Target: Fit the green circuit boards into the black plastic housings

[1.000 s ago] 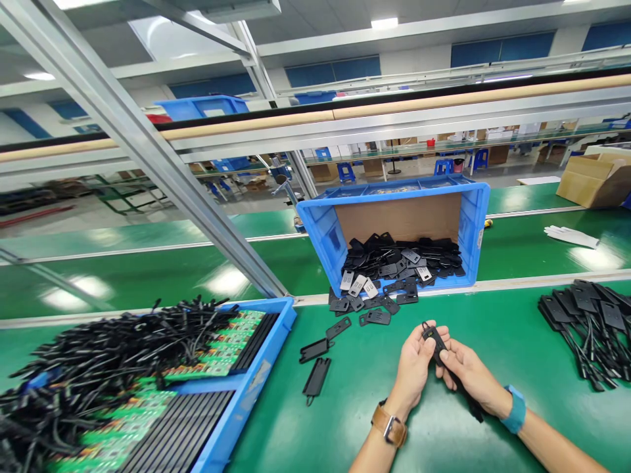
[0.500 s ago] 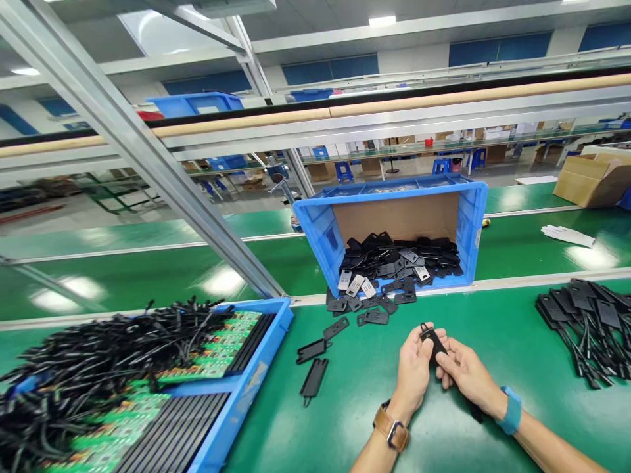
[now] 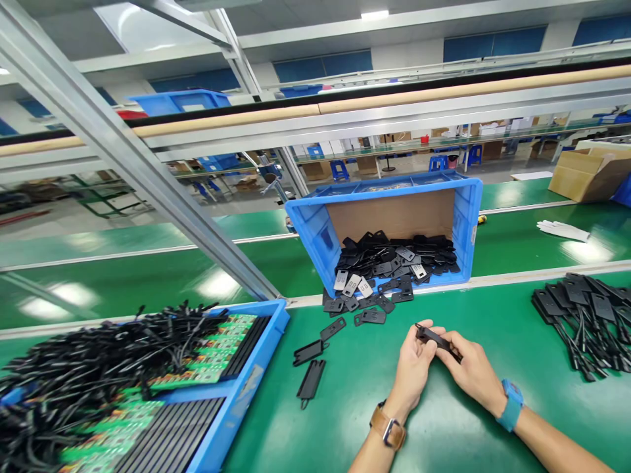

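My left hand [image 3: 414, 364] and my right hand [image 3: 470, 374] are both closed on a small black plastic case [image 3: 436, 339], held above the green bench. The case is tilted so that its narrow side edge shows. My left fingers grip the end with the loop, and my right fingers and thumb pinch the other end. Left of my hands lie two open black case halves [image 3: 311, 381] and a flat black cover [image 3: 333, 328]. Beyond them, several black and grey covers [image 3: 373, 316] spill from a blue bin [image 3: 378, 190] lying on its side.
A blue tray [image 3: 246, 387] at left holds green circuit boards [image 3: 217, 355] with black cables. Finished-looking black cases with cables [image 3: 574, 309] are piled at right. Farther back lie a white glove [image 3: 562, 230] and a cardboard box [image 3: 589, 172]. A metal post [image 3: 162, 177] slants across the left.
The case has turned from its flat face to its narrow edge, and my right hand has shifted its grip along it. The cable end seen below my right hand is now out of sight.
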Demonstrator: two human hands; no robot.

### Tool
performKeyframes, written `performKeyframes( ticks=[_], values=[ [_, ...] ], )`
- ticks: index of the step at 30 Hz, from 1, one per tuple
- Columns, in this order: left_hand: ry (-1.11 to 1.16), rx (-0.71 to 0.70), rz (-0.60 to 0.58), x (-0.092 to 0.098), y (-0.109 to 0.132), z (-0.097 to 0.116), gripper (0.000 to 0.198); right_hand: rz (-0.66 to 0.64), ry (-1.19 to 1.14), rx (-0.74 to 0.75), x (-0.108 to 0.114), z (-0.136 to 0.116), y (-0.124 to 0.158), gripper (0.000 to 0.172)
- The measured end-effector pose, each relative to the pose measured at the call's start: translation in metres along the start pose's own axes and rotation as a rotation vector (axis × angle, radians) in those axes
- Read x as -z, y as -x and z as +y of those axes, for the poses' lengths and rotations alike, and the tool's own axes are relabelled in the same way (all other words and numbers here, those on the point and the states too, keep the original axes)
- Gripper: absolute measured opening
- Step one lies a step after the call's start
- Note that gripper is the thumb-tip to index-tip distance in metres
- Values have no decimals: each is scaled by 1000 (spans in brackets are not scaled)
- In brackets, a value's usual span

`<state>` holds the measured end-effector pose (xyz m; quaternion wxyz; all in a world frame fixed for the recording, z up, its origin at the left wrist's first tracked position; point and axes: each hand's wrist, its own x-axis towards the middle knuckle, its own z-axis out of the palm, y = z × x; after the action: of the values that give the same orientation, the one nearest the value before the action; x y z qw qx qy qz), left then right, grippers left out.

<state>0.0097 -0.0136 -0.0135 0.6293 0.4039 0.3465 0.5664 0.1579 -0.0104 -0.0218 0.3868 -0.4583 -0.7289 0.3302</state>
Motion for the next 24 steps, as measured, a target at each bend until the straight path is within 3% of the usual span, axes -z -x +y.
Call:
performKeyframes(
  ticks=[4,8,11,15,17,19,21,24],
  values=[
    [-45,51,82,4,-4,2,51,43,65,-141,18,15,-17,33],
    [-112,61,169,11,-10,5,51,186,460,-482,77,41,-37,34],
    [-142,42,201,14,-11,5,49,289,611,-653,120,55,-38,41],
    [-187,-22,234,15,-8,-1,43,294,717,-780,141,70,-28,50],
    [-226,-64,254,18,-10,-4,38,319,809,-762,139,78,-25,51],
    [-341,-139,302,27,-13,-3,30,402,961,-650,134,87,-22,53],
    [-582,-255,400,39,-15,4,24,478,1065,-481,130,95,-21,58],
    [-1033,-408,628,64,-13,21,27,464,1059,-288,125,105,-21,61]
  ],
)
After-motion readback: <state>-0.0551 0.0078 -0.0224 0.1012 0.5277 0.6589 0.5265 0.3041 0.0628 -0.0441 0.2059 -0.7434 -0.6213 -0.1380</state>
